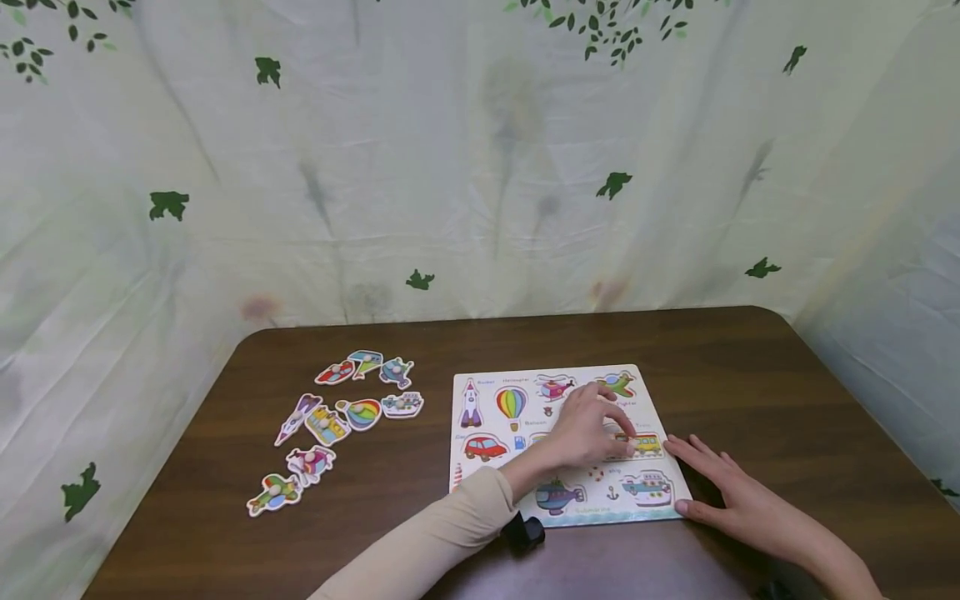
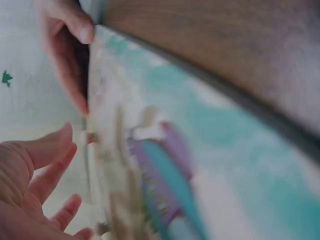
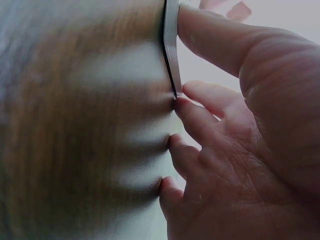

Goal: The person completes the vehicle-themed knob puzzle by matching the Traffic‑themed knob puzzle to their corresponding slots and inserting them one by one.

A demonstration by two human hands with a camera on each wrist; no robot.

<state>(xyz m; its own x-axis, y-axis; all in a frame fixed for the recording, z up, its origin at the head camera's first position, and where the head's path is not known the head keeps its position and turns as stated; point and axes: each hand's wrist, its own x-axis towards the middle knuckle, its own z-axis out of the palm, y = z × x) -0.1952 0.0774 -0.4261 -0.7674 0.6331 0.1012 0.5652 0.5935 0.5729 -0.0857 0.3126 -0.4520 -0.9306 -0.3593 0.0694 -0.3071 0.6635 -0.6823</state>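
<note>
A white puzzle board with pictures of vehicles lies on the brown table. My left hand reaches over its middle right, thumb and index fingertips close to the yellow train picture. In the left wrist view the left hand shows its thumb and fingers loosely bent, with nothing between them. My right hand rests at the board's right edge. Its thumb touches the edge near the front corner, and the fingertips rest on the table beside it.
Several loose puzzle pieces with knobs lie on the left of the table, among them a balloon piece, a train piece, a rocket piece and a plane piece. A white curtain with leaf prints hangs behind the table.
</note>
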